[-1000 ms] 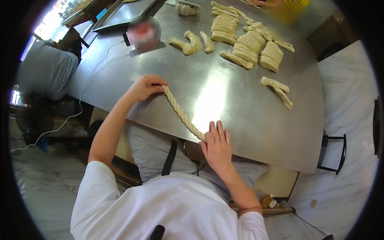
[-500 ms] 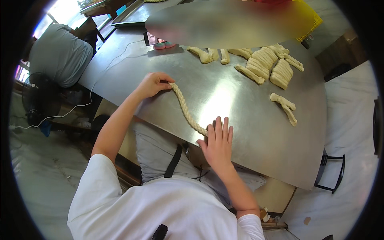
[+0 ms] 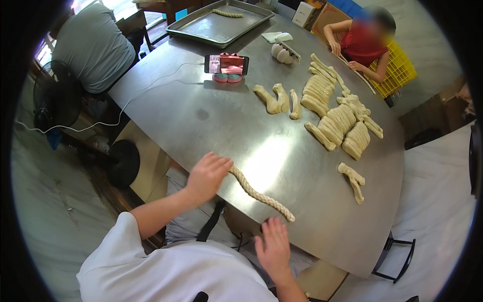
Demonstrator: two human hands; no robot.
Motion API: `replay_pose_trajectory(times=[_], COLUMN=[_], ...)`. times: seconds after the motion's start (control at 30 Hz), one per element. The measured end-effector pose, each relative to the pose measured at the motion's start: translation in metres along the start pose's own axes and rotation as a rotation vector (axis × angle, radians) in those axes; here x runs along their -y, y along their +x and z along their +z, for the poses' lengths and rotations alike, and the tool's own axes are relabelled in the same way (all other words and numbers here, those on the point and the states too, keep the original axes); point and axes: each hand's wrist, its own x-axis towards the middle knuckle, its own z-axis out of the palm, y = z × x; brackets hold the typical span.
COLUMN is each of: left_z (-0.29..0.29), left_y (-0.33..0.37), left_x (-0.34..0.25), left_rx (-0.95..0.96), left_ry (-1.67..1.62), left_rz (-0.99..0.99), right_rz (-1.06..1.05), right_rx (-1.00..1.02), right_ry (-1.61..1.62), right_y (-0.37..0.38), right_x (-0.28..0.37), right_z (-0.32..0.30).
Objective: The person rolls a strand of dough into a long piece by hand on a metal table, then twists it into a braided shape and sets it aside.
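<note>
The braid (image 3: 260, 195) lies on the table (image 3: 211, 136) close to my edge, and I take 12 o'clock as straight away from me. Its long axis slants from 10 o'clock down to 4 o'clock, with a slight S-bend; the lower end, blunt and bare, points to 4. My left hand (image 3: 208, 176) is at the upper end, palm down, fingers bent over its tip; I cannot tell whether they pinch it. My right hand (image 3: 275, 247) is open and holds nothing, fingers up toward 12, just beside the lower end on its 7 o'clock side and apart from it.

From the braid, a forked piece (image 3: 350, 176) lies at 3 o'clock, its prongs toward me. Dough strips (image 3: 334, 126) lie bunched between 1 and 2, short pieces (image 3: 271, 104) at 12, and the phone (image 3: 238, 65) and tray (image 3: 198, 29) between 11 and 12. A person in red (image 3: 363, 45) sits at 1.
</note>
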Motion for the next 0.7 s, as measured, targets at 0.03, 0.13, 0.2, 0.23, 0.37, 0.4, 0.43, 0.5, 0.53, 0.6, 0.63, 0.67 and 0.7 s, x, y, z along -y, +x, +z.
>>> replay_pose_trajectory(times=[0.03,0.13,0.2,0.23,0.37,0.4,0.43,0.5,0.53,0.6,0.63,0.67,0.7], left_z=[0.001,0.015,0.020,0.030,0.043,0.042,0.046,0.044,0.038,0.017,0.010,0.004,0.002], left_y=[0.005,0.046,0.099,0.115,0.147,0.151,0.139,0.108,0.087,0.045,0.019,0.000,-0.006], left_x=[-0.009,-0.047,-0.042,-0.030,-0.002,-0.002,0.002,0.004,-0.001,-0.017,-0.029,-0.041,-0.052], left_rx=[0.062,0.287,0.478,0.368,0.431,0.573,0.326,0.350,0.340,0.397,0.293,0.186,0.218], left_ry=[0.046,0.152,0.183,0.130,-0.067,-0.122,-0.200,-0.204,-0.223,-0.273,-0.199,-0.128,-0.098], left_rz=[-0.038,-0.088,-0.031,0.139,0.441,0.434,0.532,0.521,0.525,0.465,0.421,0.378,0.320], right_rz=[-0.013,0.042,-0.009,-0.040,-0.121,-0.124,-0.126,-0.093,-0.086,-0.073,-0.058,-0.042,-0.028], right_rx=[-0.078,-0.080,-0.029,-0.058,-0.119,-0.129,-0.137,-0.120,-0.096,-0.050,-0.034,-0.018,-0.006], right_ry=[0.083,-0.076,-0.071,-0.102,-0.067,-0.081,-0.090,-0.125,-0.140,-0.173,-0.163,-0.158,-0.153], right_y=[-0.001,0.070,0.111,0.126,0.148,0.143,0.131,0.100,0.084,0.052,0.038,0.025,0.021], right_x=[0.001,-0.028,-0.046,-0.061,-0.091,-0.091,-0.090,-0.076,-0.067,-0.055,-0.053,-0.052,-0.049], right_z=[0.000,0.010,0.020,0.030,0.035,0.035,0.037,0.033,0.027,0.015,0.013,0.010,0.008])
